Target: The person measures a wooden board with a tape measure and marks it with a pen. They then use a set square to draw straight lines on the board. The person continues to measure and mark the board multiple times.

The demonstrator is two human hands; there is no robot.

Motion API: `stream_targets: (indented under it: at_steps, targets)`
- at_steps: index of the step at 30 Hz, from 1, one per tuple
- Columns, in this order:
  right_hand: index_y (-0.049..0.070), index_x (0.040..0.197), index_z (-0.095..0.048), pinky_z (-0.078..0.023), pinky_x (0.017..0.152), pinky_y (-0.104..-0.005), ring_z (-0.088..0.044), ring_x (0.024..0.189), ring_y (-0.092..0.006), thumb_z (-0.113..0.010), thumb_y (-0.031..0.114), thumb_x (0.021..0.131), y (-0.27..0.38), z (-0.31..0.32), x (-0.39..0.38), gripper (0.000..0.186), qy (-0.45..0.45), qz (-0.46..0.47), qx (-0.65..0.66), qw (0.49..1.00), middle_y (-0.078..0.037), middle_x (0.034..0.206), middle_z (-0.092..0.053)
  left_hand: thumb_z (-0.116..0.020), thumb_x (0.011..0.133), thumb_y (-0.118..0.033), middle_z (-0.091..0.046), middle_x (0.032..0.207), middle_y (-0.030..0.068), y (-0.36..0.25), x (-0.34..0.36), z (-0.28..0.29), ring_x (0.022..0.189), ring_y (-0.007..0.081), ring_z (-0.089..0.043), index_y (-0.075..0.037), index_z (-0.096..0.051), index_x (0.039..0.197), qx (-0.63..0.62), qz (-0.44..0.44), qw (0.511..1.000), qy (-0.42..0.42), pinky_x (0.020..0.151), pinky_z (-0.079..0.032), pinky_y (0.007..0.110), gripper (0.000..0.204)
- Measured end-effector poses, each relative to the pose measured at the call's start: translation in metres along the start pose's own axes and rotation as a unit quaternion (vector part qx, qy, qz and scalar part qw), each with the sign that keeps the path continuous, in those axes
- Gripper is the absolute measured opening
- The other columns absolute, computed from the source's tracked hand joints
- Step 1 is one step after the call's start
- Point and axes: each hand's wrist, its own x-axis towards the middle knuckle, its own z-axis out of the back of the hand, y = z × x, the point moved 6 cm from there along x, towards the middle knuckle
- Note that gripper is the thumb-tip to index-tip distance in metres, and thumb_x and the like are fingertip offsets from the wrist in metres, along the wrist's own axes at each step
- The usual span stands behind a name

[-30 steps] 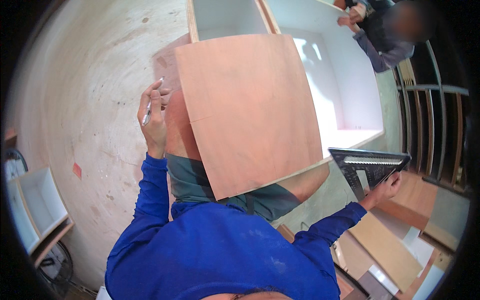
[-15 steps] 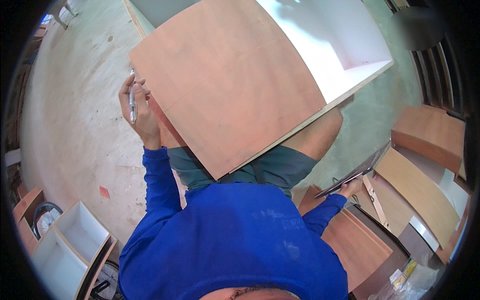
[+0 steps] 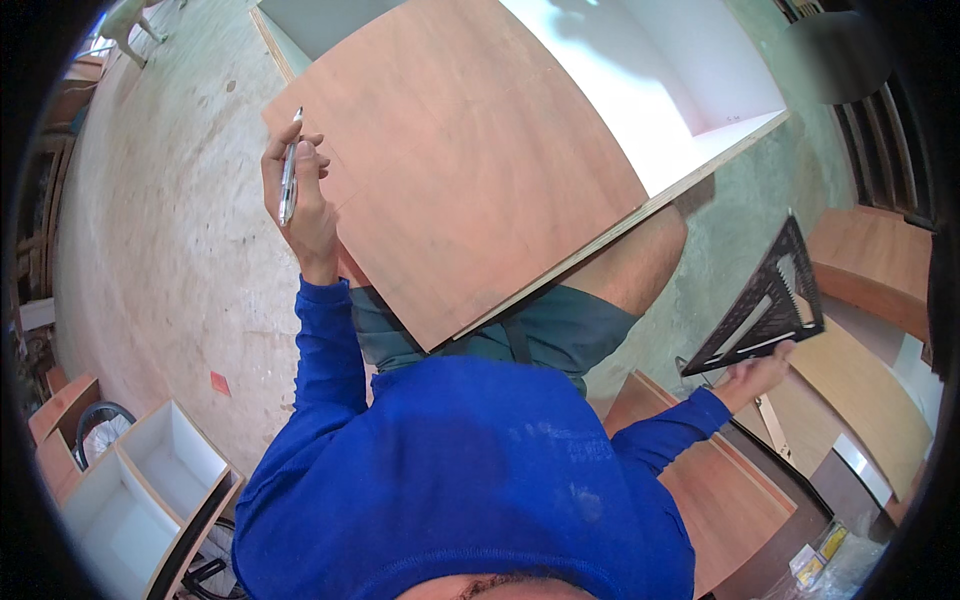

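A plywood panel (image 3: 470, 170) with a curved edge lies on a white-lined cabinet box (image 3: 725, 70), over my legs. My left hand (image 3: 308, 195) is closed on a clear pen (image 3: 289, 185), tip up, beside the panel’s upper left edge. Out to the right, my right hand (image 3: 757, 375) grips a black triangular square (image 3: 780, 325) with slotted openings, held away from the panel above the stacked boards.
Small white-lined cabinets (image 3: 175, 455) and a bicycle wheel (image 3: 100, 430) are at lower left. Plywood offcuts (image 3: 860, 395), a plastic bag (image 3: 845, 565) and dark racks (image 3: 880, 150) line the right. Something pale with legs (image 3: 130, 30) stands on the floor (image 3: 170, 240) at upper left.
My left hand has shifted over the panel’s left edge with the pen. The square tipped edge-on, then rose and turned flat-side up. The view has shifted, and the co-worker’s arms have left it.
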Motion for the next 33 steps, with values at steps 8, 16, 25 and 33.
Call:
stream_targets:
  at_steps: [8, 16, 25, 33]
  targets:
    - [-0.007, 0.134, -0.062, -0.054, 0.089, -0.0314, -0.066, 0.101, -0.0167, -0.072, 0.034, 0.107, 0.145, -0.045, -0.062, 0.05, 0.075, 0.247, 0.104, 0.96, -0.011, 0.116, -0.071, -0.062, 0.111, -0.026, -0.073, 0.111, 0.0096, 0.002, 0.0, 0.013, 0.09, 0.0126, -0.063, -0.001, -0.065, 0.136, -0.008, -0.003, 1.0, -0.022, 0.082, -0.053, 0.029, 0.035]
    - [-0.005, 0.138, -0.063, -0.051, 0.105, -0.0322, -0.066, 0.118, -0.0196, -0.078, 0.012, 0.102, 0.185, -0.128, -0.128, 0.043, 0.228, 0.403, 0.1, 0.881, -0.012, 0.129, -0.071, -0.061, 0.111, -0.024, -0.072, 0.111, 0.0096, 0.013, -0.002, 0.024, 0.09, 0.0121, -0.062, 0.001, -0.063, 0.137, -0.011, 0.01, 1.0, -0.027, 0.083, -0.053, 0.029, 0.036]
    - [-0.001, 0.129, -0.065, -0.05, 0.092, -0.0276, -0.062, 0.102, -0.0123, -0.084, 0.017, 0.098, 0.136, -0.169, -0.122, 0.041, 0.235, 0.346, 0.054, 0.907, -0.004, 0.117, -0.069, -0.057, 0.112, -0.021, -0.068, 0.116, 0.0118, 0.02, -0.008, 0.058, 0.092, 0.0117, -0.061, 0.005, -0.059, 0.139, 0.012, 0.025, 0.998, -0.056, 0.085, -0.051, 0.029, 0.037]
    - [-0.001, 0.117, -0.062, -0.051, 0.083, -0.0367, -0.06, 0.087, -0.0215, -0.09, 0.014, 0.086, -0.01, -0.139, -0.059, 0.043, 0.118, 0.303, -0.183, 0.928, -0.008, 0.1, -0.064, -0.052, 0.115, -0.027, -0.074, 0.116, 0.0099, 0.011, -0.016, 0.022, 0.091, 0.0154, -0.064, -0.005, -0.063, 0.139, 0.024, -0.021, 0.999, 0.036, 0.076, -0.055, 0.027, 0.035]
